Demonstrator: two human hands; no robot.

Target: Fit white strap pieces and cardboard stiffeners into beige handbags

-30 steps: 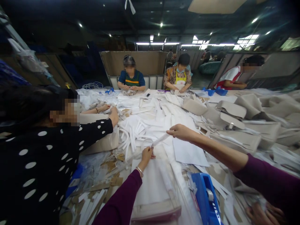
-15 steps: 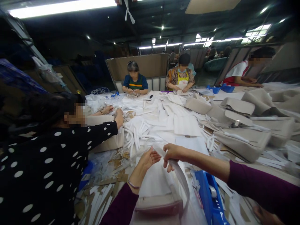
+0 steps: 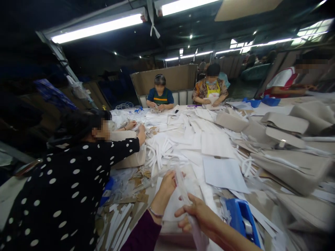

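A long translucent whitish strip [image 3: 183, 190] runs from my left hand down past my right hand. My left hand [image 3: 167, 183] is closed on the strip's upper part, with a bracelet at the wrist. Nearer to me, my right hand [image 3: 195, 212] has its fingers spread beside the strip; its palm side is partly hidden. Beneath both hands lies a light bag [image 3: 174, 228] with white sheet material [image 3: 174, 205] on top.
A blue tape dispenser [image 3: 242, 219] stands right of my hands. Beige bags [image 3: 293, 167] are piled at the right. White tubes [image 3: 157, 153] and strips [image 3: 117, 223] lie to the left. A person in polka dots [image 3: 75, 181] works at left; others sit across the table.
My right hand has moved down along the strip, towards me, and its fingers have spread. My left hand has closed on the strip's upper part. The view has shifted left.
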